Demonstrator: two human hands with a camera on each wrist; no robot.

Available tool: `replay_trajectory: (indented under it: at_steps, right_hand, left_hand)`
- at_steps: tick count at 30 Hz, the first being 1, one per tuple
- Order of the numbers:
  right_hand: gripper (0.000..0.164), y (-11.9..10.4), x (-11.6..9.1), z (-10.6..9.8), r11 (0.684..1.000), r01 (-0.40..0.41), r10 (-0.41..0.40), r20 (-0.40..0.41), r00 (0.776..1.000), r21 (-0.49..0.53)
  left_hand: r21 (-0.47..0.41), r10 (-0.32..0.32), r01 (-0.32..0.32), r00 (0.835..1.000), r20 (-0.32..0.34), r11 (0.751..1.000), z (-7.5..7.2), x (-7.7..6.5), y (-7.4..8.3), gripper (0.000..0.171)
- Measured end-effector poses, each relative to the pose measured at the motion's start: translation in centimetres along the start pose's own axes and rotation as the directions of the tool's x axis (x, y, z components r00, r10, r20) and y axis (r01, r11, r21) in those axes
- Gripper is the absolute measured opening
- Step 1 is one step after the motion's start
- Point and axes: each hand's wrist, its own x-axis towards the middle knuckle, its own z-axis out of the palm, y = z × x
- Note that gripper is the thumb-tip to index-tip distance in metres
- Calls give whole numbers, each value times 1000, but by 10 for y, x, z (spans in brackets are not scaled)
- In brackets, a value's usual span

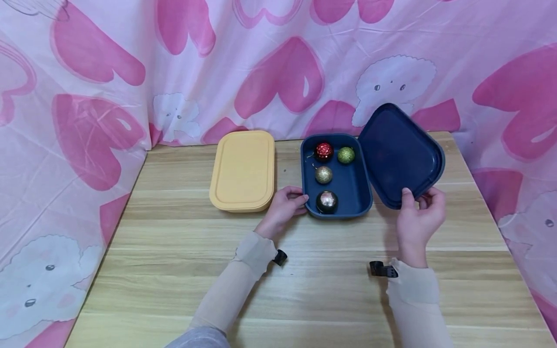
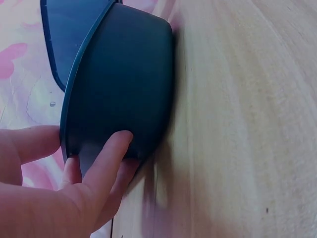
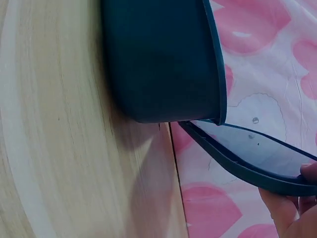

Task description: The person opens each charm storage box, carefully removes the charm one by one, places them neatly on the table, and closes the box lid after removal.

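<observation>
An uncovered navy box (image 1: pixel 348 193) stands on the table with four-sided walls and rounded corners. Inside lie a shiny red bauble (image 1: pixel 324 152), a green glitter bauble (image 1: pixel 346 155), a gold glitter bauble (image 1: pixel 323 174) and a mirror-like bauble (image 1: pixel 327 201) near the front. My left hand (image 1: pixel 285 207) holds the box at its front left, one digit on the rim and other fingers against the outer wall (image 2: pixel 119 74). To the right, my right hand (image 1: pixel 421 217) pinches the navy lid (image 1: pixel 400 150) by its near corner, thumb on the inner face. The lid is raised and tilted beside the box.
A yellow box with its lid on (image 1: pixel 243 169) stands left of the navy one. Behind the wooden table (image 1: pixel 322 290) hangs a pink curtain (image 1: pixel 278 72) with hearts, close to the back edge. Wrist cameras with black mounts (image 1: pixel 383 269) sit on both forearms.
</observation>
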Motion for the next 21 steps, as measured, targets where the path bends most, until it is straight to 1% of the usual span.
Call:
replay_trajectory:
  at_steps: [5,10,14,21]
  right_hand:
    - [27,-1,3,-3,992,-85,89,-37,995,91]
    - [27,0,6,-7,982,-133,141,-48,989,133]
    - [28,3,8,-11,976,-155,166,-61,984,155]
    - [28,8,10,-16,964,-163,184,-85,979,211]
  left_hand:
    - [-10,-5,5,1000,1,1000,0,0,-1,31]
    - [-11,2,-1,1000,12,1000,-1,2,-2,31]
    - [-12,-1,1,1000,21,1000,-2,2,-2,31]
    - [-9,-11,12,1000,25,1000,-2,2,-1,31]
